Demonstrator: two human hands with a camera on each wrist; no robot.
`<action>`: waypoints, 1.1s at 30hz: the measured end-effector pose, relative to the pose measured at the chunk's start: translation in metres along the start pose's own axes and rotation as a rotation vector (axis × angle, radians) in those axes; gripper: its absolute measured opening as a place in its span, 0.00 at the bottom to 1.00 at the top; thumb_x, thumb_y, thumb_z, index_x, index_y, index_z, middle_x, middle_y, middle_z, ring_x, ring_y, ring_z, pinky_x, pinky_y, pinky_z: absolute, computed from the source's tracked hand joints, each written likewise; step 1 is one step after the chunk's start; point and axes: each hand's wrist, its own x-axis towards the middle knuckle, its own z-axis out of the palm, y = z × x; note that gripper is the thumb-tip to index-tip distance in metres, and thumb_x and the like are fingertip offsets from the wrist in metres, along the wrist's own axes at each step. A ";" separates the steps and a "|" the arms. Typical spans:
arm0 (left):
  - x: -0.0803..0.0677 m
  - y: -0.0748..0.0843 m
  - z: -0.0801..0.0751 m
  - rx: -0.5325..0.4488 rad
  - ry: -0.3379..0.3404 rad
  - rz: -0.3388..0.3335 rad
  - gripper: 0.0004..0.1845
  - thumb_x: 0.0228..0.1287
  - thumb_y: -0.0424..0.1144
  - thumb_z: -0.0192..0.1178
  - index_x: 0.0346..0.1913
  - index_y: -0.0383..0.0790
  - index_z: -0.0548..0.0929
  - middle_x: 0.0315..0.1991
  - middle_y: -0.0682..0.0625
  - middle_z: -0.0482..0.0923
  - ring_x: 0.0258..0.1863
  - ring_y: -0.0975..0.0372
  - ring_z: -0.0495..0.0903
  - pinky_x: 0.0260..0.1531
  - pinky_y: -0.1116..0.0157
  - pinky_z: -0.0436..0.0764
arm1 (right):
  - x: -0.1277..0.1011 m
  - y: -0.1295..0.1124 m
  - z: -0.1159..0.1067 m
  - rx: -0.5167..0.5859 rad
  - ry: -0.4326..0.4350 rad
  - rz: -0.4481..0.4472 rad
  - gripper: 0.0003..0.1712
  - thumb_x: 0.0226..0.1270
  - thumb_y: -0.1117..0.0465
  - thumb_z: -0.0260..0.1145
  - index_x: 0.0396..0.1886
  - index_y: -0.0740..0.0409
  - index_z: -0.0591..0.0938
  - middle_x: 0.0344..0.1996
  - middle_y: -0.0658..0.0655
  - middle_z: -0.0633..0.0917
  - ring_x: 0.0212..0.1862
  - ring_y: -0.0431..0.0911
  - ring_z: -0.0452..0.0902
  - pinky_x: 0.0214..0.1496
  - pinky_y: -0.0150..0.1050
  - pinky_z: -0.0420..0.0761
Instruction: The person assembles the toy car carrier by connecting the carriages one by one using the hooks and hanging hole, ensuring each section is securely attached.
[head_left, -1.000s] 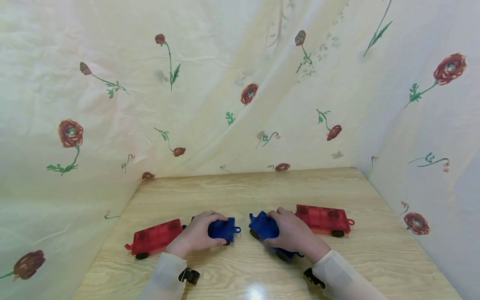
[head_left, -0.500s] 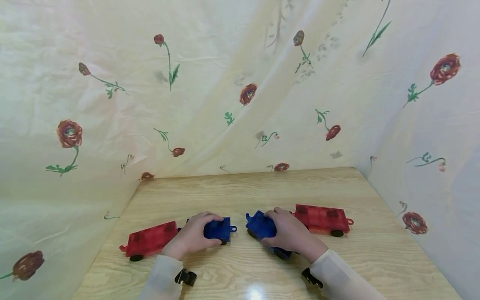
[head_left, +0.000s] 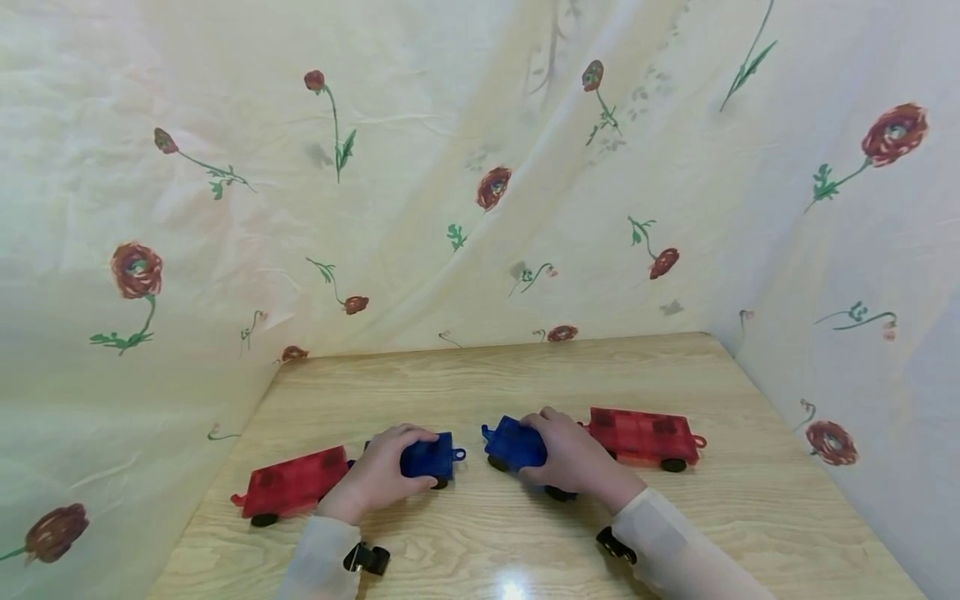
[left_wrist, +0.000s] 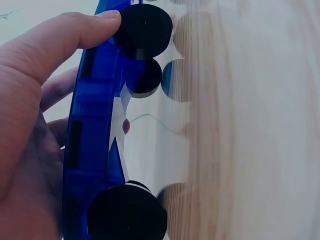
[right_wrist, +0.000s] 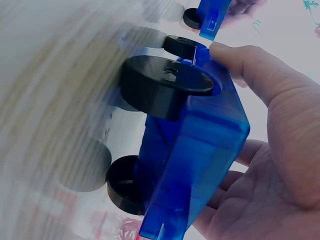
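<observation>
My left hand [head_left: 378, 471] grips a blue toy train car [head_left: 429, 457] from above, thumb on the near side and fingers over the far side. Its black wheels [left_wrist: 127, 215] show in the left wrist view, close to the tabletop. A red toy train car [head_left: 296, 482] stands directly behind it, its joint partly hidden by the hand. With thumb and fingers, my right hand [head_left: 573, 458] holds a second blue train car [head_left: 516, 446], angled on the table. A second red train car [head_left: 641, 437] is just beyond that hand. A small gap separates the two blue cars' facing end hooks.
The cars are on a light wood-grain table [head_left: 495, 375]. A pale floral cloth [head_left: 405, 167] rises behind it and along both sides. Black straps with buckles [head_left: 367, 558] sit at the wrists, beside pale sleeves.
Both hands have slid a little to the left with their blue cars. The left red car has moved left along with them, while the right red car has stayed in place.
</observation>
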 end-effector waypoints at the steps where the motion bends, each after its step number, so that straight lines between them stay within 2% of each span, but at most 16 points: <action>1: -0.001 0.000 0.000 -0.001 0.004 -0.003 0.33 0.51 0.58 0.71 0.62 0.66 0.74 0.60 0.65 0.68 0.62 0.56 0.66 0.57 0.46 0.69 | 0.000 0.000 0.000 0.005 0.003 0.003 0.42 0.47 0.38 0.76 0.61 0.50 0.76 0.48 0.52 0.77 0.46 0.46 0.74 0.45 0.48 0.81; 12: -0.002 -0.002 0.001 -0.012 0.019 -0.035 0.33 0.51 0.58 0.72 0.62 0.66 0.74 0.60 0.66 0.67 0.62 0.56 0.65 0.56 0.45 0.70 | 0.000 -0.001 0.000 -0.004 -0.006 0.017 0.43 0.47 0.37 0.76 0.62 0.49 0.75 0.49 0.51 0.77 0.48 0.47 0.73 0.47 0.49 0.80; 22: -0.003 -0.004 0.001 -0.011 0.038 -0.030 0.33 0.51 0.58 0.71 0.62 0.66 0.74 0.60 0.64 0.68 0.62 0.55 0.66 0.55 0.44 0.71 | -0.001 -0.001 0.001 -0.014 0.000 0.011 0.43 0.46 0.37 0.76 0.62 0.49 0.75 0.49 0.51 0.77 0.48 0.47 0.73 0.46 0.49 0.81; 29: -0.004 -0.005 0.001 -0.017 0.056 -0.019 0.33 0.51 0.60 0.71 0.62 0.64 0.75 0.61 0.64 0.68 0.62 0.55 0.66 0.55 0.44 0.70 | 0.000 -0.002 0.001 -0.028 -0.002 0.007 0.45 0.47 0.37 0.75 0.63 0.52 0.75 0.49 0.52 0.77 0.47 0.46 0.74 0.47 0.47 0.80; 33: -0.004 -0.003 0.000 -0.020 0.074 -0.019 0.33 0.50 0.60 0.71 0.62 0.63 0.75 0.60 0.66 0.68 0.61 0.57 0.67 0.56 0.43 0.67 | 0.000 -0.002 0.001 -0.022 -0.010 -0.003 0.45 0.47 0.37 0.75 0.63 0.54 0.76 0.48 0.51 0.77 0.45 0.45 0.73 0.46 0.46 0.80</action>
